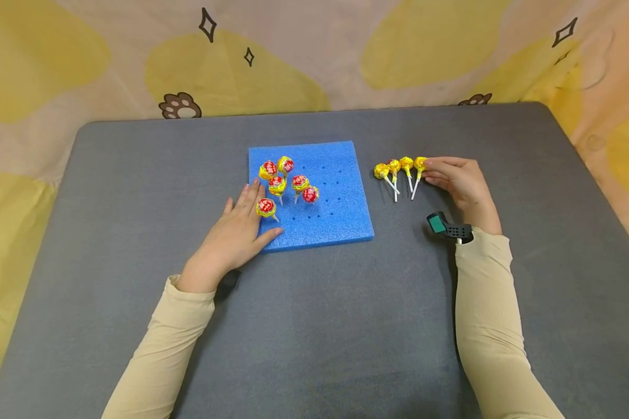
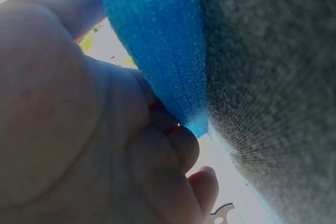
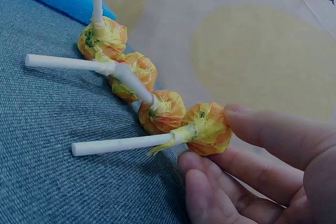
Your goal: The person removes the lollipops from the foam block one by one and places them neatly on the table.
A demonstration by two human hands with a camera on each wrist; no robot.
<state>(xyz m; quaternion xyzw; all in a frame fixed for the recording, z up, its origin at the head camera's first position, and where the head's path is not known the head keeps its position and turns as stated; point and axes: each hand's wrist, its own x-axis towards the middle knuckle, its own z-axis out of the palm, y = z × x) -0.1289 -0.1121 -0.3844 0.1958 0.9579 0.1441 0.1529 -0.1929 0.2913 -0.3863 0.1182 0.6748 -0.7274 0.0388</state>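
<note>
My right hand (image 1: 463,183) pinches the yellow-wrapped head of a lollipop (image 3: 206,129) between thumb and fingers; its white stick points toward the near side. That lollipop is the rightmost of a row of lollipops (image 1: 393,165) lying on the table, heads side by side. My left hand (image 1: 236,233) lies along the left edge of a blue foam board (image 1: 340,224), fingers extended and thumb over the near corner. Several lollipops (image 1: 276,185) with red-and-yellow wrappers stand in the board's left half. Close to the left fingers is the nearest standing lollipop (image 1: 266,208).
Small holes dot the right half of the board. Everything sits on a grey table (image 1: 335,326) with rounded far corners. Behind it hangs a patterned cloth (image 1: 335,52). A black strap with a green piece (image 1: 437,223) sits at the right wrist.
</note>
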